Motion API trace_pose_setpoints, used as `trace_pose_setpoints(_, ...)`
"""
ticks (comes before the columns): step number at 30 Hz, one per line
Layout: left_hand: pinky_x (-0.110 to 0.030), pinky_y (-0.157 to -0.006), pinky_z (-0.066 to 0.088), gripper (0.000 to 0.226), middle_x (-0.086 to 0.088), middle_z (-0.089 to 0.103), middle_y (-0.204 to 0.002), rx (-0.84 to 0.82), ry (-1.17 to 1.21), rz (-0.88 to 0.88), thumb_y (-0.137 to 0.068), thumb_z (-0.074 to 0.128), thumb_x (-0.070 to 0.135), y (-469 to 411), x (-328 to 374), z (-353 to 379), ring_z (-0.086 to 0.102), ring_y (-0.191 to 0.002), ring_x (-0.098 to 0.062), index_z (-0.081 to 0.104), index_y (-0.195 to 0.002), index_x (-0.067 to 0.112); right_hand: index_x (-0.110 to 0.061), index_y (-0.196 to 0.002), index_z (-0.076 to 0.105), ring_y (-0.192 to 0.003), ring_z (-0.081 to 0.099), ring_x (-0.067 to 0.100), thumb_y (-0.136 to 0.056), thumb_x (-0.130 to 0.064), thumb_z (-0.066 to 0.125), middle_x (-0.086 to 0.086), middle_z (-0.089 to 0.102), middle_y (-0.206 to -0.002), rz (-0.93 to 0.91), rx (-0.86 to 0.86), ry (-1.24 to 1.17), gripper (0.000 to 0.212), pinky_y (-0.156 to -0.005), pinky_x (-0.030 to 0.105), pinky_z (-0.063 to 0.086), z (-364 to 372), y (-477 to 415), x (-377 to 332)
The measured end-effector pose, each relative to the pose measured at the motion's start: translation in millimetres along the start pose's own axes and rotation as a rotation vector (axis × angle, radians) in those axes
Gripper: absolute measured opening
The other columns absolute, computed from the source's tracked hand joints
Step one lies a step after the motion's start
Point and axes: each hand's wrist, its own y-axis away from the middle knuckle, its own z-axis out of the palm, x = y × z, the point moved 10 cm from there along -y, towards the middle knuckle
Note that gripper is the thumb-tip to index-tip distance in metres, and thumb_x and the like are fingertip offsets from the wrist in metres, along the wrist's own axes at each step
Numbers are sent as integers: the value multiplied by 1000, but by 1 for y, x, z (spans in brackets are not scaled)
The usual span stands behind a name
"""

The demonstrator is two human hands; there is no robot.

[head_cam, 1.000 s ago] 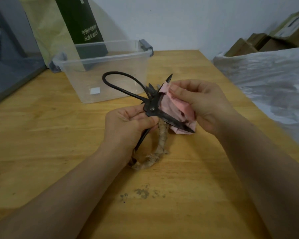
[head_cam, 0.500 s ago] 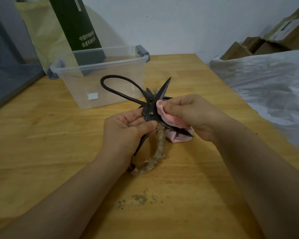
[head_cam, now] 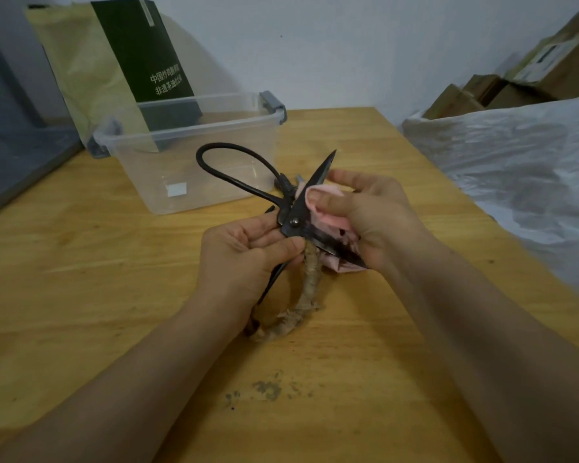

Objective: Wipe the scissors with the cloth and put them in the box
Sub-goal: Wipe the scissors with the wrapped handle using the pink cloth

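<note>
Left hand (head_cam: 244, 259) pinches black iron scissors (head_cam: 293, 222) at pivot, blades spread. Right hand (head_cam: 371, 215) grips pink cloth (head_cam: 328, 222) against blade. Clear plastic box (head_cam: 194, 155) beyond left hand.

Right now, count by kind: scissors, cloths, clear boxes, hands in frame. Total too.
scissors: 1
pink cloth: 1
clear box: 1
hands: 2, the left hand and the right hand
Total: 5
</note>
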Motion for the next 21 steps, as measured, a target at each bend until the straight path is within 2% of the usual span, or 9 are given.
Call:
trace_pose_setpoints(3, -20, -62, 57, 29, -6, 75, -86, -9, -16, 7, -74, 67, -12, 2, 0, 3, 71, -72, -13, 69, -96, 6, -7, -119, 58, -76, 72, 27, -71, 3, 75, 21, 67, -103, -14, 43, -73, 52, -63, 35, 59, -11, -3, -6)
trace_pose_setpoints(7, -23, -63, 56, 28, -10, 74, -85, 27, -1, -8, -74, 67, -12, 1, -1, -2, 70, -71, -15, 69, -99, 2, -1, -116, 61, -66, 71, 19, -68, 6, 75, 17, 70, -93, 77, -132, 112, 50, -55, 27, 57, 10, 5, 11)
trace_pose_setpoints(10, -21, -62, 56, 29, -9, 74, -86, 17, -9, -10, -75, 66, -13, 0, -1, -1, 70, -71, -14, 69, -99, 3, 0, -120, 59, -77, 72, 26, -67, 8, 75, 21, 68, -102, 45, -76, 65, 57, -62, 34, 60, 6, -1, 7)
trace_pose_setpoints(13, -19, -59, 56, 29, -8, 74, -87, -8, -15, -7, -74, 66, -13, 1, 0, 3, 70, -71, -12, 69, -97, 5, -3, -118, 59, -74, 72, 25, -68, 5, 76, 22, 68, -102, -16, 30, -63, 53, -60, 32, 58, -11, -11, -6)
trace_pose_setpoints(15, -19, -59, 56, 28, -8, 74, -86, -7, -16, -15, -74, 66, -13, 1, -1, 3, 70, -69, -12, 69, -97, 4, -4, -116, 60, -72, 72, 23, -69, 3, 76, 20, 69, -98, 9, -2, -25, 51, -59, 30, 58, -11, -9, -5)
trace_pose_setpoints(18, -21, -61, 56, 27, -11, 74, -84, 8, -15, -31, -75, 66, -12, 1, -2, -1, 70, -68, -14, 70, -98, 3, -2, -111, 60, -67, 71, 21, -69, 5, 75, 16, 70, -88, 102, -143, 138, 45, -55, 29, 58, 8, 2, 10)
trace_pose_setpoints(21, -20, -62, 56, 29, -9, 75, -85, 4, -7, -37, -74, 66, -12, 2, -1, -1, 70, -69, -14, 70, -98, 5, 1, -112, 60, -62, 70, 22, -66, 10, 74, 18, 70, -87, 62, -103, 34, 49, -53, 30, 57, 9, 0, 5)
